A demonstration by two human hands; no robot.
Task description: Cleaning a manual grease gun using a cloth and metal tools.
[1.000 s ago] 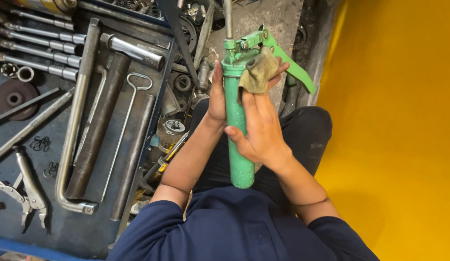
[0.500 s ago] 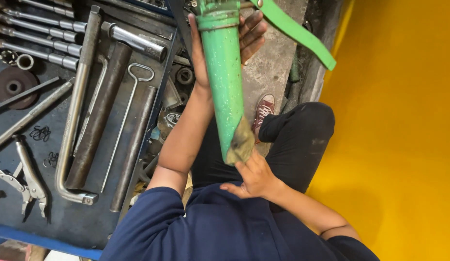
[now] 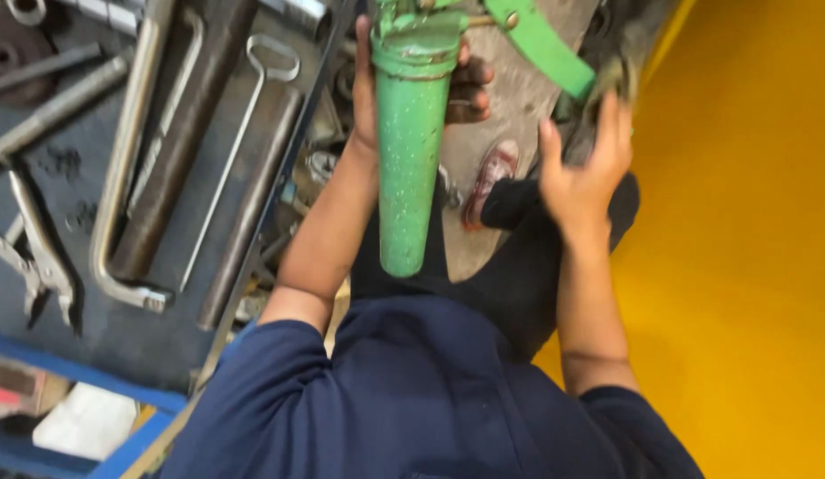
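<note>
Gripping the top of a green grease gun (image 3: 411,142), the left hand (image 3: 430,84) is wrapped around the upper end of the barrel, thumb on the left side, fingers curled round the right, closed firmly on it. In the head view, the only one supplied, the gun is held upright in front of the person's torso, centre of the scene, its rounded lower end hanging free just above the dark blue shirt (image 3: 412,399) and touching nothing. The green lever (image 3: 537,44) angles off to the upper right. The right hand (image 3: 581,168) is apart from the barrel, raised to the right with fingers loosely spread; a dirty rag (image 3: 612,80) sits at its fingertips, pinched lightly as far as the blur allows. Judging from this, the barrel appears mostly wiped, though worn paint and grime remain on it; the head and lever look unattended so far. Containers: to the left, a dark tool tray (image 3: 75,168) holds long steel bars (image 3: 164,195), a bent tube (image 3: 120,177), a thin wire rod (image 3: 226,168) and locking pliers (image 3: 40,266) at its near left. Contents of the gun cannot be seen. A yellow floor (image 3: 750,266) fills the right.
</note>
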